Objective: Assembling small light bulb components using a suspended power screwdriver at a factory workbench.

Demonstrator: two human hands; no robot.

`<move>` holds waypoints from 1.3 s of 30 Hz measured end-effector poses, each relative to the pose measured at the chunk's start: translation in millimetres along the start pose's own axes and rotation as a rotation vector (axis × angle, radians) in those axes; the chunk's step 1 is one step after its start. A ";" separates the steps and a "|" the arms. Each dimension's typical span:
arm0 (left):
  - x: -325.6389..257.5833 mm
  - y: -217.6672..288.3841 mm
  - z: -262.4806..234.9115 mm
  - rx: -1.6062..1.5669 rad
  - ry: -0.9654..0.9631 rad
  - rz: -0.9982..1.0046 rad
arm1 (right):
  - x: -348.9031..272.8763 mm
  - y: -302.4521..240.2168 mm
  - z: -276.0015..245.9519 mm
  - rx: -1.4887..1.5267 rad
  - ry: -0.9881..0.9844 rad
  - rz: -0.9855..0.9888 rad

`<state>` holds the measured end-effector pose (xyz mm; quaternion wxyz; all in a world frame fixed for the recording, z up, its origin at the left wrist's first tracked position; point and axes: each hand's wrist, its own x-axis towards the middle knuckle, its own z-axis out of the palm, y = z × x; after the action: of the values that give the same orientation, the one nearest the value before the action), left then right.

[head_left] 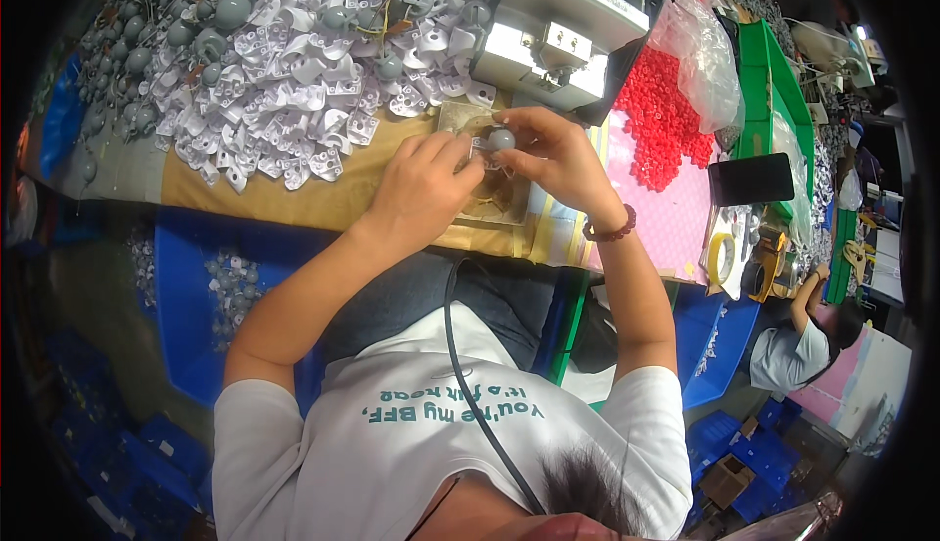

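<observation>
Both hands meet above a small work pad (499,210) at the table's front edge. In a pinch between thumb and forefinger, my right hand (566,161) holds a small grey ball-shaped plastic part (501,140). Close against it on the left, my left hand (423,187) has its fingers curled together; whatever they grip is mostly hidden behind them. A white bit (479,143) shows between the two hands, too small to identify. Beyond my left hand lies a large heap of white plastic pieces (284,81), with grey ball-shaped parts (233,9) and wires at its far left and top.
A white bench machine (563,32) stands just beyond my hands. To its right are red small parts (658,115), a clear plastic bag (710,51), a black phone-like slab (751,180) and tape rolls (722,257). Blue bins (186,316) sit below the table. Another person (798,345) works at far right.
</observation>
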<state>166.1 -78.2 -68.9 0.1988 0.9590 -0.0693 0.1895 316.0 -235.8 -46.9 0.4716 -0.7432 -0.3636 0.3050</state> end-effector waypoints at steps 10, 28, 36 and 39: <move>10.8 2.8 -4.7 -0.066 -0.003 -0.134 | -1.0 2.3 16.4 -0.331 0.218 -0.164; 25.3 5.6 9.2 -0.076 0.098 -0.207 | 54.1 41.1 -79.0 0.124 0.849 -0.071; 22.0 2.9 10.5 -0.079 0.104 -0.195 | 33.7 -81.7 -55.6 0.426 0.776 -0.824; 23.1 3.6 9.3 -0.080 0.095 -0.188 | 54.4 -83.1 -66.9 0.339 0.696 -0.730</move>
<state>189.7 -86.6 -66.5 0.2567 0.9426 0.0231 0.2124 378.1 -198.6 48.4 0.7533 -0.5389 -0.3663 -0.0893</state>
